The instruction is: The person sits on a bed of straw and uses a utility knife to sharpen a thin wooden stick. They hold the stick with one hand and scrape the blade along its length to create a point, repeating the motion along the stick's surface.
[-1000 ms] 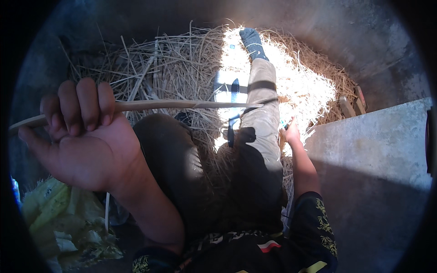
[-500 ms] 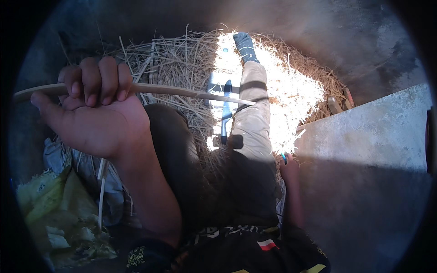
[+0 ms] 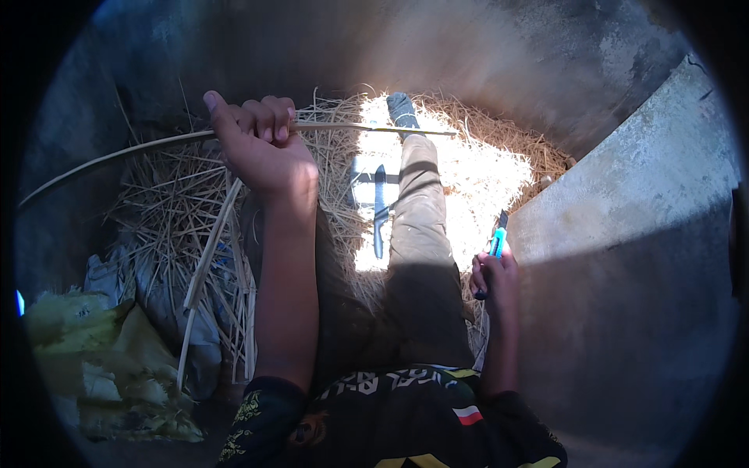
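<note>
Head camera is showing us our left hand [image 3: 269, 152] in the upper left of the frame, curling its fingers around a long, thin, pale strip [image 3: 335, 125]. The strip is curving down toward the left edge, and its other end is crossing in front of our dark sock [image 3: 402, 108] at the top middle. Our right hand [image 3: 502, 274], right of the middle, is wrapping around a blue-green cutter [image 3: 498, 243], and the dark blade is pointing up. Blade and strip are sitting well apart. A dark knife [image 3: 379, 218] is lying near the middle, just beside our leg [image 3: 419, 203]. We are guessing that this step is holding up the strip and looking it over. Any cutting next would be needing a still strip and fingers staying clear of the blade.
</note>
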Motion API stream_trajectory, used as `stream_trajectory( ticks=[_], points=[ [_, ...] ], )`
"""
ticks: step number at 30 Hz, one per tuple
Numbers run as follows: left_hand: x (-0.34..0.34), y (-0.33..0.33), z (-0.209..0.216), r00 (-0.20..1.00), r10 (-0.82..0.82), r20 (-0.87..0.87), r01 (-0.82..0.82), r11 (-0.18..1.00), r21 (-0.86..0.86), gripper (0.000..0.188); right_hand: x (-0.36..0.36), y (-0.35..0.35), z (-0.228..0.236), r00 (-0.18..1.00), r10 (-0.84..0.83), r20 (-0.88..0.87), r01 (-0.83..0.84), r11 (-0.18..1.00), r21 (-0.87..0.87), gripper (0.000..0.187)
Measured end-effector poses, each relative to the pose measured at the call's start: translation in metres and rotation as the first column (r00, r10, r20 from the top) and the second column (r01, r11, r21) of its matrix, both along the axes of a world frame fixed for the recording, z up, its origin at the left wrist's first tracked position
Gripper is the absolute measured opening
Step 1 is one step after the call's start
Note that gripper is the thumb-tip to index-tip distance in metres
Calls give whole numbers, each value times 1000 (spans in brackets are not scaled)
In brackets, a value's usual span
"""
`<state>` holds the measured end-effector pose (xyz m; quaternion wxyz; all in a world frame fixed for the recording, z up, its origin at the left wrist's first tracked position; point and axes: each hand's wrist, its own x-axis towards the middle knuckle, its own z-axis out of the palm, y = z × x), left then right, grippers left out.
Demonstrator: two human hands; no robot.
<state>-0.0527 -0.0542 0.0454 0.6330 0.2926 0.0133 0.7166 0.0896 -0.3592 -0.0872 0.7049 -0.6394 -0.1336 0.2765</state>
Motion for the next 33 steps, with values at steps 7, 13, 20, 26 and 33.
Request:
stream_trajectory(
  ticks=[7, 13, 20, 26, 33],
  points=[
    [42, -39, -22, 915, -232, -331, 140, 950, -280, 46, 14, 77, 60, 929, 368, -39, -358, 920, 158, 31],
    [45, -76, -43, 847, -487, -214, 412, 855, -314, 50, 25, 151, 62, 987, 161, -9, -152, 948, 279, 32],
    [8, -70, -53, 701, -685, -198, 628, 725, -282, 57, 25, 192, 88, 998, 58, -30, -31, 828, 560, 23],
    [19, -84, -77, 562, -754, -339, 705, 651, -281, 66, 7, 176, 64, 995, 84, -58, -28, 767, 642, 23],
    [13, -106, -37, 147, -356, -923, 716, 682, -149, 46, 16, 150, 77, 996, 7, -91, 50, 796, 604, 16]
  ],
)
